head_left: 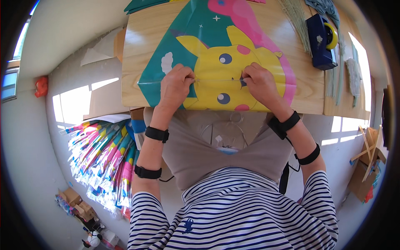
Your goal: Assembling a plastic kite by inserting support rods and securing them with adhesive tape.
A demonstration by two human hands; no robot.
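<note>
Navy-and-white striped shirt point(250, 208) nearest the lens, lower centre of frame. Beyond it, a large teal, pink and yellow sheet point(214, 66), thin and slightly glossy, printed with a cartoon face, lies spread at upper centre on a pale wood-grain surface point(309, 89); its near edge reaches the surface's front edge. A thin pale line point(156, 83) crosses it sideways; rod or seam, cannot tell.

Left hand point(177, 85), left of the face: thumb and forefinger pressed together, pinching the sheet at the line. Right hand point(258, 83), right of the eyes: fingers likewise pinching at the line. Whether film or only the line is gripped, tips hide it.

Upper right of frame: dark-blue tape dispenser point(317, 48) beside a bundle of thin pale sticks point(296, 25). Lower left: a heap of shiny, multicoloured wrapped bundles point(104, 154).

Handling (judged): light, limp, somewhat slippery; likely to crease, perhaps tear if tugged hard. Best hold: fingertip pinches at two well-separated points along the line, light even tension.
</note>
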